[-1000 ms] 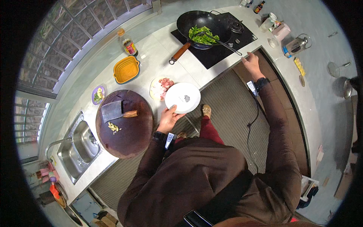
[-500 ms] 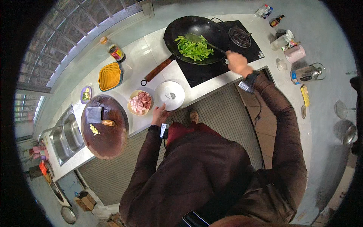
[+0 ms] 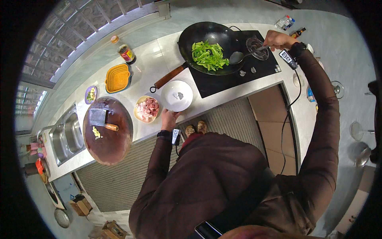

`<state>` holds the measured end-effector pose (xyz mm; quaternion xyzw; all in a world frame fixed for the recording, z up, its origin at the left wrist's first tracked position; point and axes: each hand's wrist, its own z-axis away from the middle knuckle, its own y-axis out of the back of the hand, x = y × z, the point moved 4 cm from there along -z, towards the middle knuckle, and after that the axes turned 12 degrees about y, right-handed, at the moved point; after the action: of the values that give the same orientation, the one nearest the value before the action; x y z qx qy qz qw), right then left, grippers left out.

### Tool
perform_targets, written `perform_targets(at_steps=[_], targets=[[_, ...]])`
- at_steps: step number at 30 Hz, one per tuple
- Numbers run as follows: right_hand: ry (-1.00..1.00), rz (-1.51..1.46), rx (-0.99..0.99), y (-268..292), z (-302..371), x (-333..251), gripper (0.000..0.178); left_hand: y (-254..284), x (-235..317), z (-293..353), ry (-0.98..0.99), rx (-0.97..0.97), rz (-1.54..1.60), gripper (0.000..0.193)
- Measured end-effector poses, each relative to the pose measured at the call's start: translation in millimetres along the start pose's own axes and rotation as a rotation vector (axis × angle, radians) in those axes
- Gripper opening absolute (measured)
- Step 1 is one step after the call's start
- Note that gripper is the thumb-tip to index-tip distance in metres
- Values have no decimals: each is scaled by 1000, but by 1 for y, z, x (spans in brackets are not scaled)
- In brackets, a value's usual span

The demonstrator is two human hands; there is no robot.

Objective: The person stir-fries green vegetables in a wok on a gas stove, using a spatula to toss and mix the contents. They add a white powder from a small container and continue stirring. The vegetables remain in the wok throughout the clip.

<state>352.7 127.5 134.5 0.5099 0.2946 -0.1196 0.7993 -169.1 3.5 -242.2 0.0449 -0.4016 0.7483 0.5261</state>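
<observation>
One dark ladle (image 3: pixel 236 58): handle gripped in my right hand (image 3: pixel 278 40), fingers curled around it; head inside the black wok (image 3: pixel 213 32), right beside the cut greens (image 3: pixel 209 55). One white plate (image 3: pixel 175 88): pinched at its near rim by my left hand (image 3: pixel 169 119), near the counter's (image 3: pixel 223 98) front edge. One bowl of meat (image 3: pixel 147 109): stood just left of the plate.

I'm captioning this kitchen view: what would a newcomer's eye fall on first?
Probably the green vegetables in the black wok; the right hand holds a ladle beside them. Nearer the body, the left hand touches a white plate. A cleaver lies on the round board further left.
</observation>
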Motion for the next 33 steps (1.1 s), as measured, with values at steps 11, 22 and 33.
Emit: perform_targets(at_steps=[11, 22, 33], targets=[[-31, 865, 250, -108, -61, -25, 40, 5, 8, 45, 109, 44, 127, 45], [-108, 858, -70, -43, -6, -58, 26, -2, 10, 43, 309, 4, -336, 38], [-37, -107, 162, -142, -53, -27, 33, -3, -27, -16, 334, -28, -104, 35]])
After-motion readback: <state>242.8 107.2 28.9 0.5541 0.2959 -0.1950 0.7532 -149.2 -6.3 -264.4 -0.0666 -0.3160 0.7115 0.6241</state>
